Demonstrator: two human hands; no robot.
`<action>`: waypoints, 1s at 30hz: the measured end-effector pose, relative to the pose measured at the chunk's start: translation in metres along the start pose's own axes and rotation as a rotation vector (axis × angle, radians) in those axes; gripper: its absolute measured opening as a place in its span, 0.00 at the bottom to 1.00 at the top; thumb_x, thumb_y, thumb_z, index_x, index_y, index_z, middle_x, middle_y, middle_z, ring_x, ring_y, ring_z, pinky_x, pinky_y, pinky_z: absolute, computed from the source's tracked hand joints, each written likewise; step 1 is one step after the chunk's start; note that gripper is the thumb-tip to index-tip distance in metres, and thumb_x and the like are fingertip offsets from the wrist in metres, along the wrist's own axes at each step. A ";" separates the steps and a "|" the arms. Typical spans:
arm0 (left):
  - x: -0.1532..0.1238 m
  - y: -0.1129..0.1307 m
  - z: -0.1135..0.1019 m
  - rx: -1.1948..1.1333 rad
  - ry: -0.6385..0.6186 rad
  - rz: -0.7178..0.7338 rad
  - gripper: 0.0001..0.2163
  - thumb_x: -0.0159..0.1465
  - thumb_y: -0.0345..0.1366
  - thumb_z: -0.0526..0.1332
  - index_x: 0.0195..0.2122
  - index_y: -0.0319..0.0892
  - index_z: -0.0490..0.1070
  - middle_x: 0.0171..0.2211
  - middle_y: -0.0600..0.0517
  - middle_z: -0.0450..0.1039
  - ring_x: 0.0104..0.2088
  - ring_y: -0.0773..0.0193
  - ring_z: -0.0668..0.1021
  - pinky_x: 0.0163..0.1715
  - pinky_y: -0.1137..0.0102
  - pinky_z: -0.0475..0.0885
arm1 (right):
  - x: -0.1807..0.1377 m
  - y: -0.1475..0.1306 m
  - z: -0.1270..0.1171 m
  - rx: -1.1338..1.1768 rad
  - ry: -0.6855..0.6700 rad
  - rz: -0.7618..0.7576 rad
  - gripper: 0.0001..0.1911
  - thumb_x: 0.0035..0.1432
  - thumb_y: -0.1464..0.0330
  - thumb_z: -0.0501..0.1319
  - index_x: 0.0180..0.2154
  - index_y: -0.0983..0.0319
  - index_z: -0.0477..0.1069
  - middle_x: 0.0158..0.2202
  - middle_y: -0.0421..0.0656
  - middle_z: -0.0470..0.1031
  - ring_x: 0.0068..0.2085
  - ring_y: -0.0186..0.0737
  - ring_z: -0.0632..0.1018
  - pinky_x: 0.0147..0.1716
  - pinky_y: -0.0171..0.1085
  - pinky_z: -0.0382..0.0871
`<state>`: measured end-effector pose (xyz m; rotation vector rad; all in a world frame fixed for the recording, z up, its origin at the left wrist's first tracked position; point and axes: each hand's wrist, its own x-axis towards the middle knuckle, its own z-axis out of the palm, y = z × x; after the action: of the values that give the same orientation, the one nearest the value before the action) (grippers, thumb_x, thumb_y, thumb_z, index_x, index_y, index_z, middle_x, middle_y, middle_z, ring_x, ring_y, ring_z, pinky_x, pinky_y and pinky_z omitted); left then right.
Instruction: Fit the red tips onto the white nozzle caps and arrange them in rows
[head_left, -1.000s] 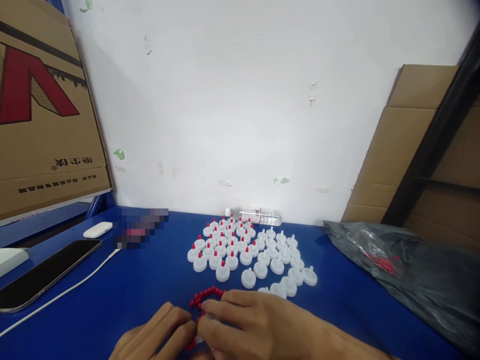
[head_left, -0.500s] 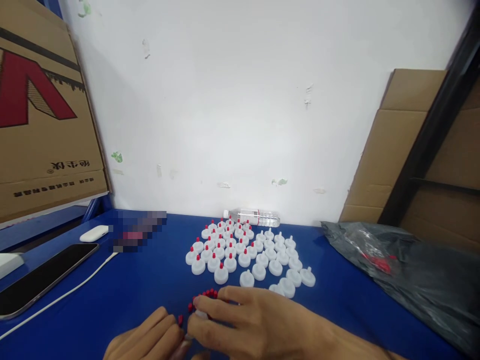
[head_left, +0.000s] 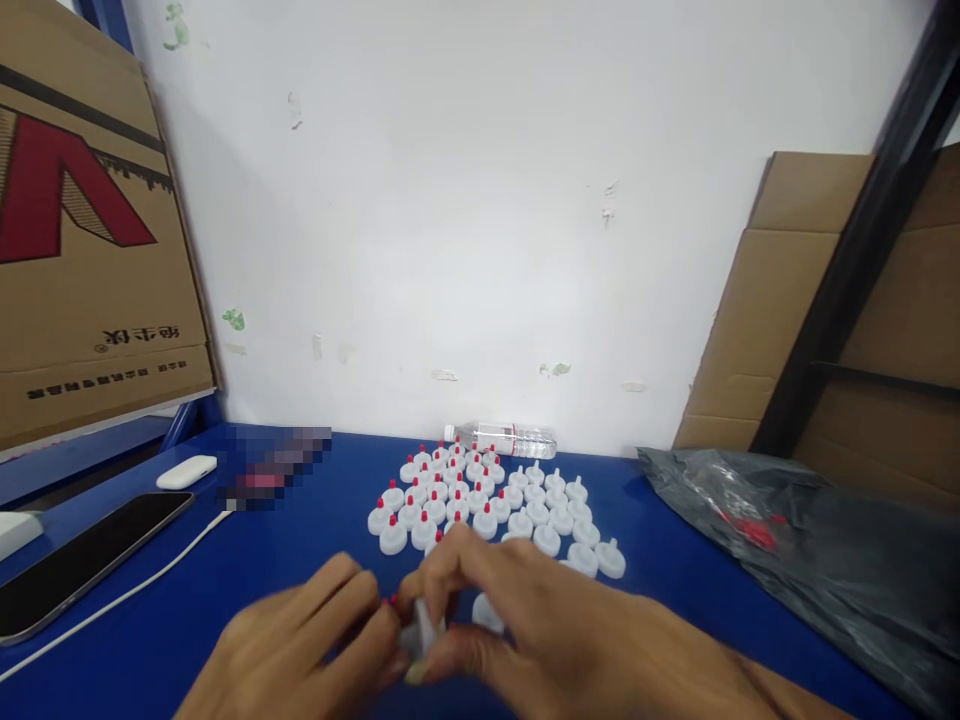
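Between my two hands is a white nozzle cap (head_left: 426, 632), tilted and partly covered by fingers. My right hand (head_left: 517, 620) pinches it between thumb and bent fingers. From the left, my left hand (head_left: 300, 640) closes its fingers against the cap's other side; its fingertips are blurred, and anything else in them is hidden. Small red tips (head_left: 391, 600) show just behind the hands, mostly covered. Under my right hand's palm sits a loose white cap (head_left: 487, 612). Beyond stand many white caps, those on the left with red tips (head_left: 393, 535), those on the right with bare nozzles (head_left: 547, 540).
A clear plastic bottle (head_left: 510, 440) lies against the wall behind the caps. On the left are a phone (head_left: 90, 555), a white case (head_left: 187, 472) and a white cable (head_left: 150, 575). A grey plastic bag (head_left: 795, 560) covers the right side of the blue table (head_left: 300, 535).
My hands have risen slightly and come together around the white cap. The right hand's fingers have bent more, and the hands now cover most of the row of red tips.
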<state>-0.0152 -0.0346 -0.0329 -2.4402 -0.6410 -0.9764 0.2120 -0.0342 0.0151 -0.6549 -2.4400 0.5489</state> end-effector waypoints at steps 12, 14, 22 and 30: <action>0.067 -0.084 0.024 -0.017 0.085 -0.021 0.14 0.71 0.29 0.51 0.26 0.44 0.59 0.22 0.56 0.59 0.24 0.64 0.64 0.25 0.67 0.58 | -0.010 0.132 -0.074 -0.505 0.389 0.252 0.14 0.74 0.65 0.47 0.50 0.57 0.69 0.49 0.48 0.75 0.49 0.45 0.78 0.50 0.46 0.71; 0.061 -0.078 0.039 0.031 -0.026 0.104 0.10 0.70 0.29 0.52 0.31 0.42 0.66 0.27 0.52 0.67 0.29 0.62 0.69 0.27 0.67 0.62 | -0.014 0.153 -0.074 -0.509 0.345 0.276 0.17 0.74 0.65 0.46 0.50 0.58 0.72 0.50 0.49 0.76 0.50 0.46 0.78 0.52 0.47 0.71; 0.044 -0.053 0.053 0.013 -0.184 0.218 0.09 0.70 0.25 0.54 0.45 0.42 0.71 0.37 0.50 0.72 0.34 0.61 0.71 0.25 0.69 0.62 | -0.027 0.176 -0.058 -0.528 0.147 0.293 0.25 0.75 0.58 0.43 0.55 0.60 0.74 0.56 0.49 0.78 0.57 0.51 0.77 0.57 0.51 0.70; 0.045 -0.034 0.054 -0.125 -0.198 0.221 0.10 0.71 0.26 0.55 0.50 0.40 0.70 0.36 0.50 0.76 0.37 0.59 0.73 0.31 0.68 0.69 | -0.026 0.173 -0.061 -0.561 0.141 0.274 0.25 0.75 0.58 0.43 0.54 0.60 0.74 0.51 0.49 0.80 0.53 0.50 0.78 0.55 0.50 0.69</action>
<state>0.0228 0.0331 -0.0290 -2.6727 -0.3714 -0.7127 0.3247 0.1037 -0.0352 -1.2201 -2.3832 -0.1000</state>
